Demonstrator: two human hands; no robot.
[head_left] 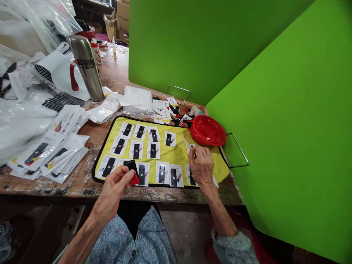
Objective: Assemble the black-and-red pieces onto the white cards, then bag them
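Note:
My left hand (117,187) is closed in a pinch on a small flat black piece (131,165) with a red end, held above the front edge of the yellow mat (178,146). My right hand (202,165) is closed round a thin pale tool (187,142) with a bit of orange by the fingers; its kind is not clear. Under and around both hands, white printed cards (168,138) lie in rows on the mat, each bearing a black clip-like piece (136,151). The hands partly cover some of the cards.
A red round dish (208,131) sits at the mat's right corner. Behind are loose cards (161,107) and a plastic bag (137,97). Packed sleeves (59,157), a steel flask (86,69) and a black-dotted sheet (62,101) stand left. Green panels (288,110) wall the right.

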